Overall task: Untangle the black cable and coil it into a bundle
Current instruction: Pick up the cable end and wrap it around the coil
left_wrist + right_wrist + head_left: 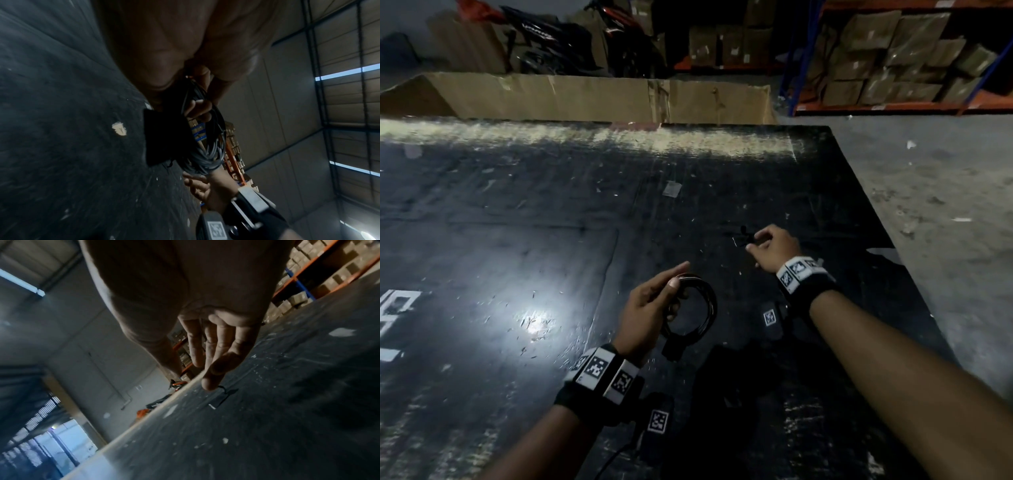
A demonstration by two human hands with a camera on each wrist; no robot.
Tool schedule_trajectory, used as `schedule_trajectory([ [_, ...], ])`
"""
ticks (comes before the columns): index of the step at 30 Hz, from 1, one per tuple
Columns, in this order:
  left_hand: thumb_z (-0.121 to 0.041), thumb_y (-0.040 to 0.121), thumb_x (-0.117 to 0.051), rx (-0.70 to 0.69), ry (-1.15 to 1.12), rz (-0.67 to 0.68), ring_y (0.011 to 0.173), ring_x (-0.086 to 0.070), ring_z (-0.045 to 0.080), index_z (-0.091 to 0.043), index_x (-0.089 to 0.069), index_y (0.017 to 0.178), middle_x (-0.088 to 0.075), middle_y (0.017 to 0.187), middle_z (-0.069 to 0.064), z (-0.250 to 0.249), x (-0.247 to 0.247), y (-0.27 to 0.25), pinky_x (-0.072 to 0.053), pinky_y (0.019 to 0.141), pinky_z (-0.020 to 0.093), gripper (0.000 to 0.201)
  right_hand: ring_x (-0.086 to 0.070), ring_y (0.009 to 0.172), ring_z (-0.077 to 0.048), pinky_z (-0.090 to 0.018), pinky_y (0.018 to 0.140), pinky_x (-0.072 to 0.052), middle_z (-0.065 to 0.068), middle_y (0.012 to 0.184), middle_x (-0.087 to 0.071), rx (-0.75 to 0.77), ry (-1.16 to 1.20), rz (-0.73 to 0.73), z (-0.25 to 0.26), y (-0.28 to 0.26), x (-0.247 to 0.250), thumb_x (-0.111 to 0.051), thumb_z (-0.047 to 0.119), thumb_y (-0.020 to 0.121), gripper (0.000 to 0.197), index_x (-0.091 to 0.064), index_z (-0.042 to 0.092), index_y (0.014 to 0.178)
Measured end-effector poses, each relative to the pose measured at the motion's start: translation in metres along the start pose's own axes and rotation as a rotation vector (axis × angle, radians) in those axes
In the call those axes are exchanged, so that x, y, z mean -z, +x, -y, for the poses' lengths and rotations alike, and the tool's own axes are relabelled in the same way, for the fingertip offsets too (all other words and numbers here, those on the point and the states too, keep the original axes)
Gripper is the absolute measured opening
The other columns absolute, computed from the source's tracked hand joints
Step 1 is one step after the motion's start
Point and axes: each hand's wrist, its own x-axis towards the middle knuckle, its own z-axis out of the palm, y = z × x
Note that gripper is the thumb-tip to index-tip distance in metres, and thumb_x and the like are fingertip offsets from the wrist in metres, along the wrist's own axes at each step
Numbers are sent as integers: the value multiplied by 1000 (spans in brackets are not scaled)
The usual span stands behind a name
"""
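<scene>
My left hand (654, 301) grips a coil of black cable (709, 308) just above the black table (551, 240), thumb on top of the loops. A small black box (672, 349) hangs from the coil's lower side. The left wrist view shows the loops (205, 151) close up, with my fingers (199, 110) curled through them and the box (162, 138) beside them. My right hand (770, 243) reaches farther out, to the right. Its fingers are nearly straight, and one fingertip (209, 384) touches the cable's loose end (225, 394), a small clip lying flat on the table (739, 240).
A long cardboard box (585, 96) stands behind the table's far edge. The table's right edge runs diagonally, with concrete floor (945, 205) beyond it. Shelves of cartons (893, 58) and parked motorbikes (571, 37) are at the back. A scrap of tape (672, 188) lies mid-table.
</scene>
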Motion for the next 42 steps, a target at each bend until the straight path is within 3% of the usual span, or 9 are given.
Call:
schedule_trajectory([
  [3, -7, 103, -51, 24, -36, -54, 62, -51, 5, -17, -70, 126, -68, 76, -1, 5, 5, 7, -38, 60, 21, 31, -57, 123, -38, -38, 101, -48, -16, 126, -66, -7, -186, 42, 5, 38, -14, -73, 27, 82, 50, -56, 15, 127],
  [7, -9, 104, -51, 56, -51, -89, 63, -50, 8, -14, -71, 126, -69, 80, 3, 9, 9, 15, -38, 59, 19, 31, -50, 129, -43, -41, 108, -43, -22, 141, -46, 3, -338, 133, 8, 70, -35, -70, 26, 85, 66, -43, 18, 144],
  [10, -7, 104, -48, 89, -107, -94, 65, -49, 11, -13, -72, 126, -66, 86, 11, 9, 13, 19, -36, 61, 22, 33, -58, 120, -41, -41, 103, -50, -18, 136, -54, 58, -430, 129, 6, 83, -43, -72, 27, 81, 50, -61, 17, 129],
  [14, -6, 104, -47, 91, -128, -74, 70, -54, 12, -10, -70, 129, -66, 94, 17, 7, 15, 22, -39, 62, 22, 34, -72, 94, -37, -39, 80, -61, -19, 99, -76, 94, -434, 32, 10, 81, -45, -75, 14, 74, 14, -77, 10, 88],
  [20, -4, 103, -49, 65, -169, -39, 72, -60, 9, -7, -66, 132, -71, 100, 12, 0, 13, 25, -49, 64, 18, 34, -68, 79, -19, -22, 75, -45, -5, 80, -76, 80, -113, -94, 23, 47, -15, -87, 15, 70, 12, -75, 15, 70],
  [27, -8, 102, -53, -31, -134, -173, 71, -61, 13, -7, -68, 122, -67, 94, 12, -1, 8, 29, -49, 67, 24, 25, -70, 54, -20, -27, 56, -59, -13, 67, -73, 153, 565, -49, 46, -75, 19, -83, -2, 74, 14, -75, 8, 81],
  [30, -19, 95, -58, -93, -111, -215, 75, -62, 14, -13, -68, 107, -67, 91, 10, -5, 0, 27, -50, 70, 27, 17, -70, 52, -19, -25, 53, -58, -10, 61, -74, 34, 731, 11, 50, -121, 7, -80, -6, 74, 15, -76, 8, 77],
  [35, -19, 100, -55, -316, 102, -180, 85, -65, 16, -14, -65, 109, -71, 102, 9, -17, -19, 12, -54, 71, 34, 15, -65, 43, -13, -21, 47, -54, -11, 58, -68, -201, 864, 37, 59, -156, -19, -77, -10, 76, 13, -67, -4, 81],
  [42, -18, 99, -57, -538, 348, -132, 101, -66, 25, -15, -66, 113, -56, 111, 3, -18, -35, -17, -58, 88, 52, 18, -73, 68, -23, -34, 71, -63, -12, 72, -75, -421, 1082, -9, 70, -172, -24, -75, -6, 77, 12, -70, 6, 77],
])
